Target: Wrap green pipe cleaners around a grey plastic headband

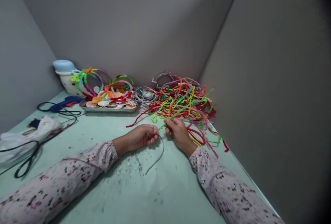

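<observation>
A green pipe cleaner [162, 126] runs between my two hands at the middle of the table. My left hand [143, 136] is closed on its near end, and a thin grey wire [162, 153] curves down from the same fingers. My right hand [179, 133] pinches the green pipe cleaner a little further along; it seems to extend up toward the tangled pile of coloured pipe cleaners [181, 101]. Where the wire and the pipe cleaner meet is hidden in my left fingers.
A metal tray [111, 110] of shells and colourful hoops [97, 75] stands at the back, beside a blue-lidded container [67, 77]. Coiled wire [144, 94] lies between tray and pile. Black cable [33, 155], a plastic bag [42, 131] and a blue tool [64, 103] are left; walls enclose the table [155, 200].
</observation>
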Tool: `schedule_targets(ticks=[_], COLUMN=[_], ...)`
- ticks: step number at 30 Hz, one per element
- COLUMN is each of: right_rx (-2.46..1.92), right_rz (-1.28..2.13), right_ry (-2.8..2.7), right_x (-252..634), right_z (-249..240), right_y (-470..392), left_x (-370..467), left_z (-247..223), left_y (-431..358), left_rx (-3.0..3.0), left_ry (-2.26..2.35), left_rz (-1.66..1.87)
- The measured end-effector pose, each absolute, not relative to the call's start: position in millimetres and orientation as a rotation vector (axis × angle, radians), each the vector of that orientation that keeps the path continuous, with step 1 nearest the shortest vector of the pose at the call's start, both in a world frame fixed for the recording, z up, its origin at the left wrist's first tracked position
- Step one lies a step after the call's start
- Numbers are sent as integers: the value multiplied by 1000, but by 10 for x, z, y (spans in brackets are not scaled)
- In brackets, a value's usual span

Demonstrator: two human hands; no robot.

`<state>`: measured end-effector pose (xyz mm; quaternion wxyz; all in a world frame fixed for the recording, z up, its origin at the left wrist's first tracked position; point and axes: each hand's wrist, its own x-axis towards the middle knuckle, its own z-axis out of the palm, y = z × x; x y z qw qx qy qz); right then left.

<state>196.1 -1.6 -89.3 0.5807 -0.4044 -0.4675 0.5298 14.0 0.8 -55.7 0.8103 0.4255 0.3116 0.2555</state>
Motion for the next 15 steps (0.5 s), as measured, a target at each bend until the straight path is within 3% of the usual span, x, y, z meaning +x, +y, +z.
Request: schedule_targets(ticks=[15], right_rx=[-955], right_rz=[1249], right_ry=[-1063], right_x=[1962], right_z=[-915], right_y=[5], left_x=[160], left_z=[-572], left_y=[1], left_rx=[973], left_ry=[672], left_rz=[536])
